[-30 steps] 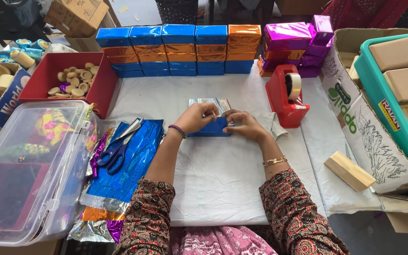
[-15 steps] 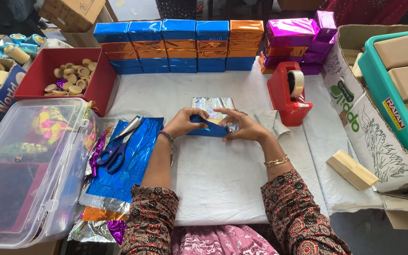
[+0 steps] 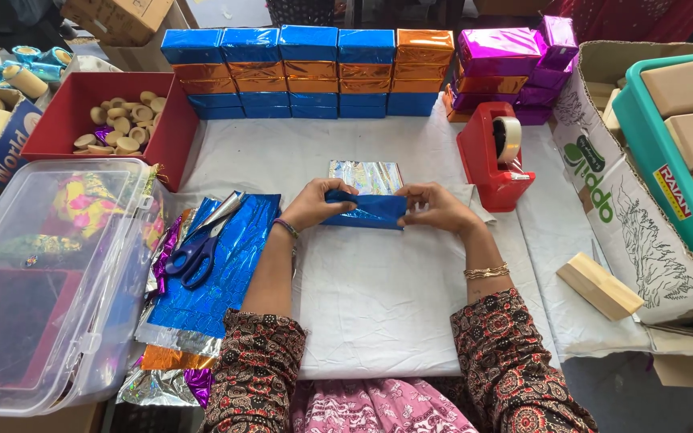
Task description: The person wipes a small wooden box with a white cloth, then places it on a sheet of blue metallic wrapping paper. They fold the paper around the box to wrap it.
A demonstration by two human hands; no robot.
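A small block half wrapped in shiny blue foil [image 3: 373,210] lies on the white table cover [image 3: 378,297] in front of me. My left hand [image 3: 314,204] presses the foil down on its left end, and my right hand [image 3: 437,208] grips its right end. The silver underside of the foil sheet [image 3: 366,176] sticks out flat behind the block, away from me.
Blue-handled scissors [image 3: 200,244] lie on a stack of blue foil sheets [image 3: 220,269] at left. A red tape dispenser [image 3: 496,155] stands right of the hands. Wrapped blue, orange and purple boxes [image 3: 306,70] line the back. A bare wooden block [image 3: 599,286] lies at right. A clear plastic bin [image 3: 50,273] sits at left.
Both hands have spread apart to the two ends of the block, and blue foil now covers its front face. The loose flap behind lies flatter.
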